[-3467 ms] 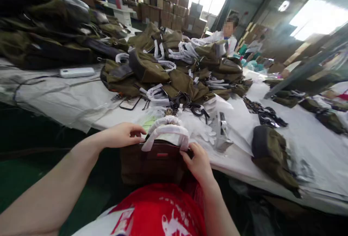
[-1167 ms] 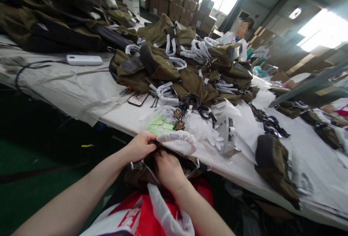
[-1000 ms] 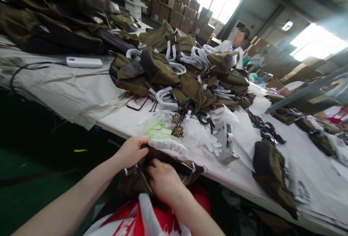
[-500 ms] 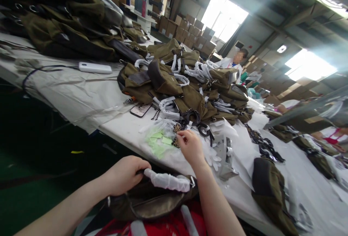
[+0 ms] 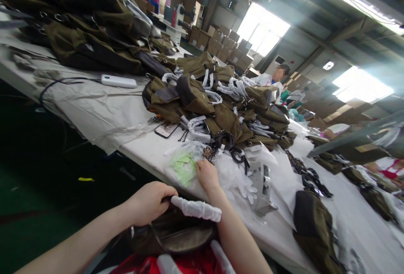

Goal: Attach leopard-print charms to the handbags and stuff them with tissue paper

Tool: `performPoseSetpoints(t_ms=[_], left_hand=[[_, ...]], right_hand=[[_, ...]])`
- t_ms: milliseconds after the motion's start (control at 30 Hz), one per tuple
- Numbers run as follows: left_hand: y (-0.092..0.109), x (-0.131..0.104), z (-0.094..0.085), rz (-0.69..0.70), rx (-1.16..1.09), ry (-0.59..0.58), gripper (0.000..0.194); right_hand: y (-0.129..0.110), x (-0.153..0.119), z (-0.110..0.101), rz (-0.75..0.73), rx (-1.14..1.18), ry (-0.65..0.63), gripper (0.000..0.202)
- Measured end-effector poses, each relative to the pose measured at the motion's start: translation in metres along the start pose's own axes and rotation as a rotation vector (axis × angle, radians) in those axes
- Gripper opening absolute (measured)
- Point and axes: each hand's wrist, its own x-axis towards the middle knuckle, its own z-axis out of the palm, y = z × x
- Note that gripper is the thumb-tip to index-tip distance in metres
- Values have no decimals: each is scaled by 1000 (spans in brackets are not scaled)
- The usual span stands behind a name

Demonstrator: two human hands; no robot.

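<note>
While our left hand [image 5: 154, 202] stays closed around the far rim of the olive bag [image 5: 189, 240], fingers folded over its edge beside the white-wrapped handle [image 5: 197, 209], our right hand [image 5: 206, 174] reaches past it to the green slips [image 5: 184, 166]. The right fingers are curled in at the slips' right edge; we cannot tell whether they pinch one. The bag sits at the near side, against our lap, its mouth gaping to show a paler lining.

We judge it light and soft, apt to sag unless the rim is held; the rim looks the surest hold, since the handle's wrapping may slide. The slips look thin and easily creased, best taken by an edge, and the clear plastic around them may be slippery.

Just beyond the right hand lies a leopard-print charm [image 5: 208, 153], with the phone [image 5: 166, 130] farther left on the white table [image 5: 135, 145] and the pile of bags [image 5: 227, 118] at the far side.

Compared with half a second ago, our right hand has moved left and nearer, from over the charms to the slips, while our left hand keeps its hold.
</note>
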Motion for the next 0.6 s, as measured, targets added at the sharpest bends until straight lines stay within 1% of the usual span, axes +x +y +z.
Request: performPoseSetpoints(t_ms=[33, 67, 133, 167, 233, 267, 300, 333, 367, 400, 433, 467, 500, 533, 600], left_hand=[[0, 1, 0, 1, -4, 1, 30], [-1, 1, 1, 0, -14, 0, 30], [-4, 3, 1, -17, -65, -9, 31], [-7, 4, 2, -32, -103, -14, 32], [-14, 8, 2, -65, -177, -11, 33], [-18, 11, 2, -76, -200, -3, 33], [-21, 14, 2, -78, -212, 8, 31], [-24, 18, 1, -70, -216, 15, 30], [-25, 21, 1, -57, -218, 16, 28], [-26, 25, 0, -44, -222, 10, 27], [-26, 29, 0, -34, -232, 1, 26], [-25, 32, 0, -29, -246, -11, 26], [-23, 34, 0, -28, -262, -25, 26], [-21, 36, 0, -31, -277, -36, 27], [-17, 38, 2, -31, -289, -51, 28]], right_hand=[[3, 0, -5, 3, 48, 49, 27], [5, -3, -12, 6, 130, 126, 27], [8, -17, -33, 34, 382, 346, 27], [7, -30, -46, 57, 522, 457, 27], [0, -61, -73, 118, 735, 627, 28], [-6, -78, -86, 77, 788, 662, 26], [-14, -93, -96, -11, 806, 647, 24], [-23, -105, -102, -125, 792, 558, 22], [-32, -113, -104, -280, 744, 418, 22], [-40, -118, -102, -406, 670, 259, 22], [-47, -119, -95, -494, 580, 108, 23], [-51, -116, -84, -542, 480, -20, 23], [-54, -112, -71, -545, 380, -110, 22], [-55, -107, -57, -523, 283, -167, 22], [-54, -97, -28, -476, 116, -228, 20]])
